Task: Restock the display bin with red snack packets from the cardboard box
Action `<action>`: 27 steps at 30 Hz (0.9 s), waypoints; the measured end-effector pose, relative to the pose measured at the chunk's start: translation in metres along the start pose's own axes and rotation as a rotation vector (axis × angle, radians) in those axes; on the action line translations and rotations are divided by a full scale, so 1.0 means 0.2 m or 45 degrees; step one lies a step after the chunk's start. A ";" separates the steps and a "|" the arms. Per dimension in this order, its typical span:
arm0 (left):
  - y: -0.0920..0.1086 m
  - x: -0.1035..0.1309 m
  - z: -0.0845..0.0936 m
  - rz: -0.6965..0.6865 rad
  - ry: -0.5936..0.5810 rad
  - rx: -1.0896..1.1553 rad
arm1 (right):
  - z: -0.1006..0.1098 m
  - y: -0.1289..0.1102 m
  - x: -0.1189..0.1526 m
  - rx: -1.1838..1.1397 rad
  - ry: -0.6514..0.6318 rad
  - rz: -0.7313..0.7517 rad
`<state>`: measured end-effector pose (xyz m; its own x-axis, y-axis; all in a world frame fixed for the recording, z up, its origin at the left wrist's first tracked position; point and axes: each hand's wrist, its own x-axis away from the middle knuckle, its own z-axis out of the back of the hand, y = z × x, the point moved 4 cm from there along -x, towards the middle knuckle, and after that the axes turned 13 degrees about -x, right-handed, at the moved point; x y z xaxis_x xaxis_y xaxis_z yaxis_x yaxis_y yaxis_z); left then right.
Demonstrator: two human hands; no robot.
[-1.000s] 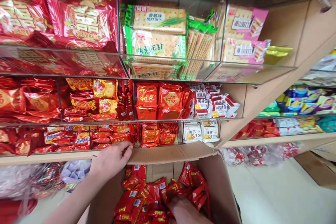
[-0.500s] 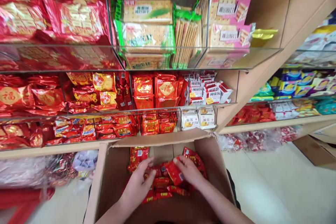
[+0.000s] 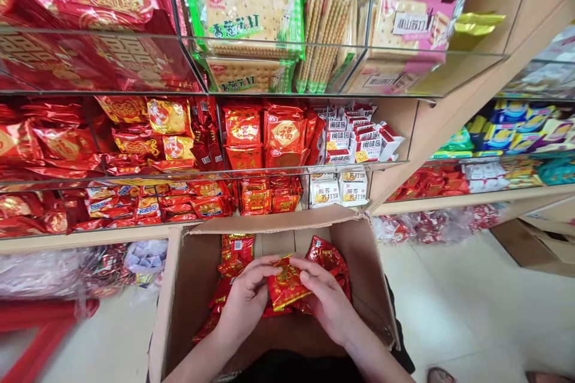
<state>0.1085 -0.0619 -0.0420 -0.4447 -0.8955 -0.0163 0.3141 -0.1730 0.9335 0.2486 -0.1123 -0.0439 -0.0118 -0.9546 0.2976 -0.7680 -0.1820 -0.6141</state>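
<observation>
Above an open cardboard box [image 3: 179, 305], a red packet with gold lettering [image 3: 286, 284] is held upright between both hands. My left hand [image 3: 247, 296] grips its left edge, fingers over the top corner. On its right edge are the thumb and fingers of my right hand [image 3: 326, 296]. Inside the box, more red packets [image 3: 233, 254] lie along the left side, and a larger shiny red bag [image 3: 330, 260] rests at the right, partly behind my right hand. The packets beneath the held one are mostly hidden.
Ahead, glass-fronted shelves hold red packets [image 3: 285, 131], green-edged crackers [image 3: 251, 18] and white packets [image 3: 326, 192]. Plastic bags [image 3: 42, 272] lie under the left shelf. Another cardboard box [image 3: 530, 245] stands at the right. Part of a shoe [image 3: 440, 375] shows on the floor at the bottom right.
My hands have come together, and the left one now also holds a packet. The packet's gold-lettered face has turned into view. The upper shelves appear closer and higher in the view.
</observation>
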 end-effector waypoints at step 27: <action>0.29 -0.11 0.28 -0.253 0.103 -0.714 | -0.07 -0.41 -0.04 1.020 -0.061 0.270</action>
<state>0.0898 -0.0292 0.0316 -0.4818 -0.8484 -0.2193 0.6361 -0.5108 0.5784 0.3027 -0.0867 0.0148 -0.0639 -0.9932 0.0969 -0.0634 -0.0929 -0.9937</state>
